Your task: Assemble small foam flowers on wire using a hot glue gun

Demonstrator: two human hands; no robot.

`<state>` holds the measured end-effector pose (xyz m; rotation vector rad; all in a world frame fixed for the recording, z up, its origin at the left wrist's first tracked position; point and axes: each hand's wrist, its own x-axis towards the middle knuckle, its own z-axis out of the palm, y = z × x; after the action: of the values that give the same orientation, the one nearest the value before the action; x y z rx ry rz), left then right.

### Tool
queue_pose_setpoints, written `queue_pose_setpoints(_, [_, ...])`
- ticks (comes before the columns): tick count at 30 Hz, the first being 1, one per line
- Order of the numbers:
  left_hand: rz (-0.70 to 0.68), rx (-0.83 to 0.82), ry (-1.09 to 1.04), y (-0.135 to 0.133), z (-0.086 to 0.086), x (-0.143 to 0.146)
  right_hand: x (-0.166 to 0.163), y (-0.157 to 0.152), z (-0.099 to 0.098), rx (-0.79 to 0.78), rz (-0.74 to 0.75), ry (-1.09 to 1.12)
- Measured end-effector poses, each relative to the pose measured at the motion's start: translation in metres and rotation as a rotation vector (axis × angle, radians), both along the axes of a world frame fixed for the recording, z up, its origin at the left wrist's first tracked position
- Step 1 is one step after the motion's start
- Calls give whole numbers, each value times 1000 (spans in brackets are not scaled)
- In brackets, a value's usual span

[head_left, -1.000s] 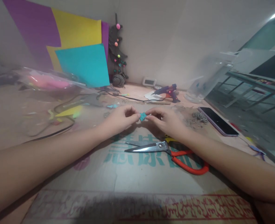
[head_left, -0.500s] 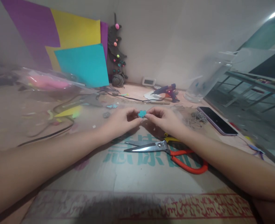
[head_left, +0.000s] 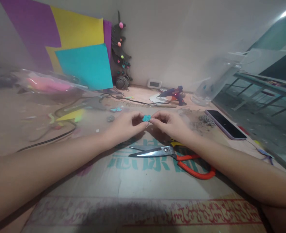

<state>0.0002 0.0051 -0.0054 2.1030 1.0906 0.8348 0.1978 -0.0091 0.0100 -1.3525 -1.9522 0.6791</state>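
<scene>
Pinching a small teal crumpled paper piece (head_left: 147,118) between both sets of fingertips, the left hand (head_left: 124,125) and right hand (head_left: 170,124) grasp it above the printed cardboard sheet (head_left: 138,181). I judge it could slip, being tiny and thinly held. Orange-handled steel scissors (head_left: 174,155) lie just beneath the right wrist. The clear plastic jar (head_left: 212,85) lies tilted; contents unclear.

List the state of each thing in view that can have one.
Left hand: pinching the teal piece.
Right hand: pinching the teal piece.
Teal piece: held off the cardboard, between both hands.
Scissors: lying flat, blades slightly open.
Glue gun: propped up, red light on.
Phone: face up, screen dark.
</scene>
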Motion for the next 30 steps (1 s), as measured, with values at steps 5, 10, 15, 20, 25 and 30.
queue_pose_setpoints(5, [-4,7,5,0,0,1,-1,-1,-1,-1,7,-22])
queue_pose_setpoints(10, [-1,0,-2,1,0,-1,0,-2,0,52,33,-68])
queue_pose_setpoints(15, [25,-7,-17,1,3,-1,5,1,1,435,126,-243])
queue_pose_setpoints(20, [12,-47,-8,0,5,1,7,3,-1,624,184,-239])
queue_pose_setpoints(25, [-36,-48,24,-1,3,-1,5,4,-4,688,223,-213])
queue_pose_setpoints(30, [-76,-48,24,-2,2,-1,3,2,-4,666,267,-138])
